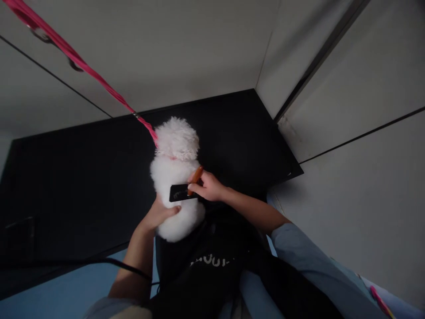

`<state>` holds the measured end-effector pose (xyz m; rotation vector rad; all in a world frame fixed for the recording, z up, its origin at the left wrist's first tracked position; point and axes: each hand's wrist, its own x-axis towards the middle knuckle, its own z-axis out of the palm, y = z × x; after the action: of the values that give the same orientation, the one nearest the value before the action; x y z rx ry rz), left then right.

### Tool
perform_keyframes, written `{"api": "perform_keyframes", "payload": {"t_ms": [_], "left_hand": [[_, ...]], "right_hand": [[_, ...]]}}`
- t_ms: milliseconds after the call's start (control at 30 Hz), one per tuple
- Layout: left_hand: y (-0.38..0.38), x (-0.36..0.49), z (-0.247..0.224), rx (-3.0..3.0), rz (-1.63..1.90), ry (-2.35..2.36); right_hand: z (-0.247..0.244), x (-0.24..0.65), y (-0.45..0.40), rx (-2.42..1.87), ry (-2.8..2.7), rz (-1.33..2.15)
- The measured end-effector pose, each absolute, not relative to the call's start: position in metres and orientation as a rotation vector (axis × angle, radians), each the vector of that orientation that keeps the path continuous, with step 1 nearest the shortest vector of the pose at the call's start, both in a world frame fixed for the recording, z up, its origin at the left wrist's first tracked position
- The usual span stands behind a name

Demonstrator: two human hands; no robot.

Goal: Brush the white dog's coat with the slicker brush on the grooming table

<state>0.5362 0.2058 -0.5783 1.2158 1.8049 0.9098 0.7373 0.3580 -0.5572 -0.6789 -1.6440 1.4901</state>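
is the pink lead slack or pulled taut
Taut: the pink lead runs nearly straight from the upper left down to the white dog.

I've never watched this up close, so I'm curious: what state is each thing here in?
Right hand: closed on the brush
Brush: held over the fur
Left hand: thumb spread on fur, fingers hidden
White animal: fluffy
Pink leash: stretched straight
Black cable: curving
Black apron: worn

We noted: white dog [172,173], black brush [178,193], orange-brown handle [196,178]; pink lead [99,79], far left; black table [229,128]; pale lettering [211,260] on black apron [199,290].
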Motion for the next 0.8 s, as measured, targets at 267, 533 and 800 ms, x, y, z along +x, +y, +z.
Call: {"api": "perform_keyframes", "payload": {"t_ms": [267, 533, 800], "left_hand": [[0.21, 0.537, -0.569, 0.978, 0.951, 1.712], [0.22, 0.549, -0.573, 0.655, 1.383, 1.987], [0.259, 0.539, -0.575, 0.782, 1.521, 1.948]], "right_hand": [[-0.554, 0.741, 0.353, -0.705, -1.695, 1.555], [-0.57, 0.746, 0.334, -0.748, -1.549, 1.617], [-0.575, 0.742, 0.329, -0.778, -1.456, 1.649]]}}
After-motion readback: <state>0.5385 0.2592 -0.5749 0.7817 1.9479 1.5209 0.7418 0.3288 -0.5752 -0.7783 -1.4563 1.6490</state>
